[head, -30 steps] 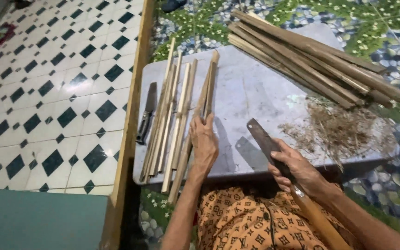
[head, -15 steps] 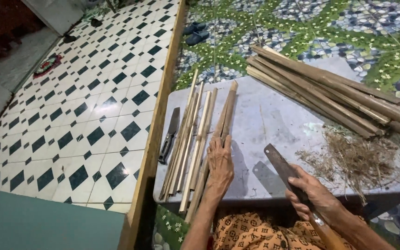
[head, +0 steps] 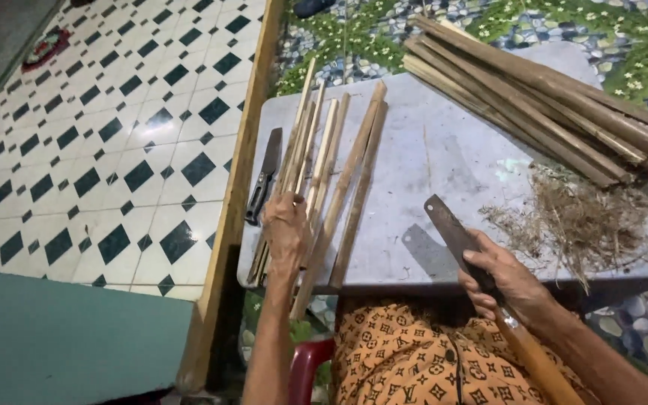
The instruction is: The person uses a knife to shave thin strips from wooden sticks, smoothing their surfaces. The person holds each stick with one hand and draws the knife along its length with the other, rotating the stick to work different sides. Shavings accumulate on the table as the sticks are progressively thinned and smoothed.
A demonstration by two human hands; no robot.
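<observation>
Strips (head: 322,169): long axis near-far, tips leaning right.
Left hand (head: 285,229): closed round strips' near ends.
Right hand (head: 505,281): gripping cleaver (head: 455,234), blade pointing up-left.

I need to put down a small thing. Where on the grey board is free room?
The grey board is bare between the split strips and the heavy blade, below the thick stalks. Crowded: its left edge with the small knife, and right with dry shavings.

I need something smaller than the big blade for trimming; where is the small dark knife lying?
In the head view, the small dark knife lies at the grey table's left edge, just left of the split bamboo strips under the left hand.
</observation>
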